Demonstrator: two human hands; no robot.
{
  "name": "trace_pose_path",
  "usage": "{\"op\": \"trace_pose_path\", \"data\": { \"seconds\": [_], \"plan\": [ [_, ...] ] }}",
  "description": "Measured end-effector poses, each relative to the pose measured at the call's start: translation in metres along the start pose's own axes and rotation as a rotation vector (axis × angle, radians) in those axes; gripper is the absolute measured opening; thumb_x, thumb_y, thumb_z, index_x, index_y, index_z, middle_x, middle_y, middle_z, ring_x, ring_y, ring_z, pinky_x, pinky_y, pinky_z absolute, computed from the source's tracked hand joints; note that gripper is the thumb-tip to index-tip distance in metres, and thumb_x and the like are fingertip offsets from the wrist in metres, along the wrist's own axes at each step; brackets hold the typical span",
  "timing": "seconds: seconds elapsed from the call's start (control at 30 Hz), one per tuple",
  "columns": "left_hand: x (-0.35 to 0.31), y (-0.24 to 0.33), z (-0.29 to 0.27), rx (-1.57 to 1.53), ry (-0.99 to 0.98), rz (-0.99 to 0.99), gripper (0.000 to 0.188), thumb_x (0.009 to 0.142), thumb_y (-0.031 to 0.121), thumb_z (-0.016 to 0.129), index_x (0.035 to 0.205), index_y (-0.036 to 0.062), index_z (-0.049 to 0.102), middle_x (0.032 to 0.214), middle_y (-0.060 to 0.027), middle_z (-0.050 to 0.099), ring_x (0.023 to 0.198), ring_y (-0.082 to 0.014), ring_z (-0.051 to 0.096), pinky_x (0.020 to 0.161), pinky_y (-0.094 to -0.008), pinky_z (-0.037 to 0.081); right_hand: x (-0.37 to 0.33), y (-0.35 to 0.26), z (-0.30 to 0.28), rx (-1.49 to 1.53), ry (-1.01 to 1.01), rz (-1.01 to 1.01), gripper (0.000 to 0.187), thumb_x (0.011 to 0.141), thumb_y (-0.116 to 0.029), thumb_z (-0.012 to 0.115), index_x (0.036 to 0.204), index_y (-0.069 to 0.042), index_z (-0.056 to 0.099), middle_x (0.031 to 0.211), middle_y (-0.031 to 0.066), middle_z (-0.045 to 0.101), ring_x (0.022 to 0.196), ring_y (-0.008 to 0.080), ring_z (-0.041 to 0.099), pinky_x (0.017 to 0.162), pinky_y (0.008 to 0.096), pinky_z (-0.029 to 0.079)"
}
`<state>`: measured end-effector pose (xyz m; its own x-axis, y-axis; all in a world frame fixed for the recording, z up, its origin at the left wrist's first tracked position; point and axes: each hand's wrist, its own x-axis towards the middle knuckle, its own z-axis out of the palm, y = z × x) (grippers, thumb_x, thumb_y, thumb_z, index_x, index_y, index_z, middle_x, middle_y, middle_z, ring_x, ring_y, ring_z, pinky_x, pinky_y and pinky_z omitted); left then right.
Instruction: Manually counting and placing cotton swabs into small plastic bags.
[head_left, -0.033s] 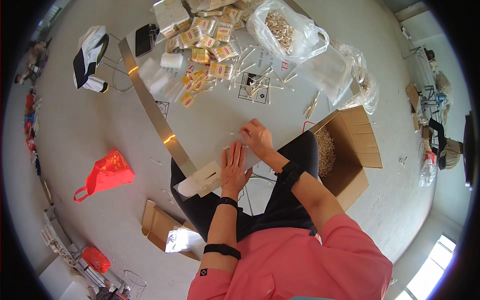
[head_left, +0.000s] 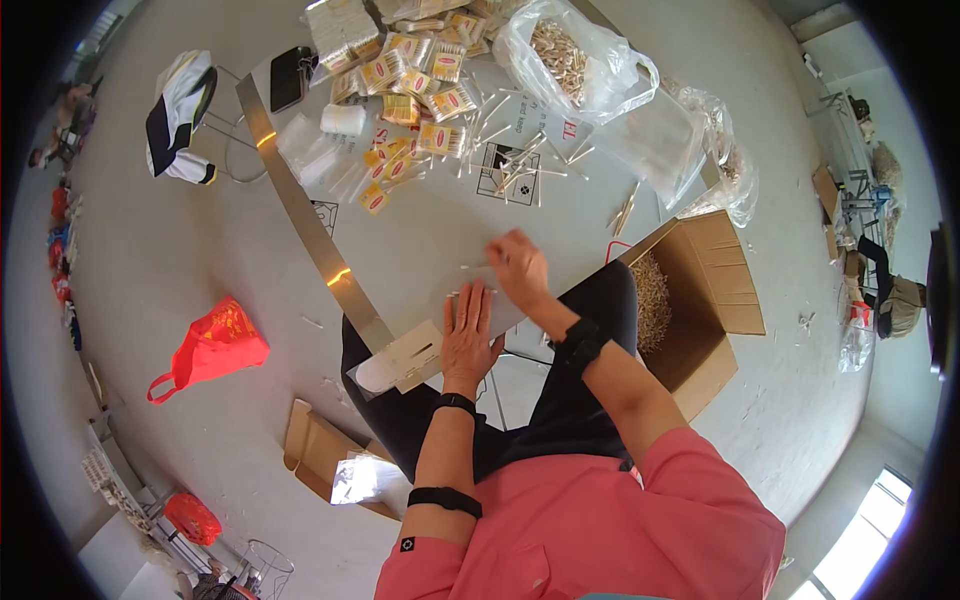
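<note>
My left hand (head_left: 467,335) lies flat at the near edge of the grey table, fingers stretched forward and pressed together. White swab tips show around its fingertips. Just to the right and a little farther in, my right hand (head_left: 518,272) is raised with curled fingers, slightly smeared; what they pinch, if anything, is hidden. A thin cotton swab (head_left: 475,267) lies beside its fingertips. Farther off, loose cotton swabs (head_left: 520,175) are scattered over a printed patch of the tabletop. Yellow-labelled packs of swabs (head_left: 440,140) are piled at the far left.
A clear plastic bag (head_left: 620,85) full of swabs stands at the far right, beside flat clear bags (head_left: 655,150). An open cardboard box (head_left: 705,370) of swabs is by my right knee. A metal strip (head_left: 300,215) edges the table's left; a phone (head_left: 291,80) lies beyond.
My right hand has shifted slightly up and to the right, away from the left fingertips. My left hand stays where it was.
</note>
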<state>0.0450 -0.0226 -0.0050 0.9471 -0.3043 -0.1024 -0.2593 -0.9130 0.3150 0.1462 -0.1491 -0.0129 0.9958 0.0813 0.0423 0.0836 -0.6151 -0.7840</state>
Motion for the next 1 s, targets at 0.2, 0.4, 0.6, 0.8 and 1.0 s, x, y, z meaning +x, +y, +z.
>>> {"op": "trace_pose_path", "data": {
  "seconds": [0.2,0.4,0.6,0.8,1.0],
  "plan": [
    [0.006,0.007,-0.003,0.005,-0.001,0.000,0.084,0.077,0.031,0.067,0.145,0.0047,0.026,0.155,-0.0089,0.018,0.144,-0.0254,0.017,0.117,-0.0479,0.013,0.078,0.014,-0.035,-0.301,0.124,0.100,0.020,0.080,-0.022,0.070,0.087,-0.007,0.059,0.099,0.0107,0.058,0.078,0.0332,0.062,0.064,0.0432,0.049],
    [0.000,0.004,-0.001,0.035,-0.018,-0.031,0.084,0.077,0.033,0.067,0.146,0.0073,0.026,0.156,-0.0054,0.016,0.144,-0.0223,0.015,0.117,-0.0465,0.012,0.035,0.011,-0.039,-0.148,0.035,-0.008,0.019,0.078,-0.018,0.072,0.086,-0.007,0.060,0.094,0.0094,0.058,0.082,0.0317,0.061,0.067,0.0411,0.050],
    [-0.005,0.010,-0.002,0.036,0.035,-0.064,0.078,0.077,0.022,0.066,0.144,0.0048,0.030,0.153,-0.0086,0.025,0.143,-0.0235,0.021,0.116,-0.0506,0.011,-0.012,0.014,-0.019,-0.045,-0.013,-0.247,0.008,0.079,-0.008,0.066,0.084,-0.006,0.060,0.087,0.0082,0.058,0.080,0.0296,0.060,0.067,0.0386,0.050],
    [-0.046,0.016,0.009,0.147,0.154,-0.167,0.069,0.079,0.010,0.060,0.142,0.0054,0.033,0.152,-0.0079,0.028,0.142,-0.0237,0.024,0.116,-0.0515,0.010,-0.028,-0.003,0.001,-0.046,-0.123,-0.369,0.007,0.080,-0.005,0.064,0.085,-0.006,0.059,0.088,0.0085,0.057,0.084,0.0294,0.060,0.070,0.0376,0.051],
    [-0.068,0.013,0.008,0.213,0.123,-0.239,0.063,0.081,0.007,0.052,0.142,0.0039,0.035,0.153,-0.0085,0.028,0.143,-0.0247,0.023,0.116,-0.0515,0.008,-0.042,-0.013,0.021,-0.035,-0.211,-0.445,0.009,0.080,-0.006,0.063,0.087,-0.006,0.057,0.093,0.0078,0.055,0.090,0.0289,0.058,0.072,0.0386,0.051]
  ]
}}
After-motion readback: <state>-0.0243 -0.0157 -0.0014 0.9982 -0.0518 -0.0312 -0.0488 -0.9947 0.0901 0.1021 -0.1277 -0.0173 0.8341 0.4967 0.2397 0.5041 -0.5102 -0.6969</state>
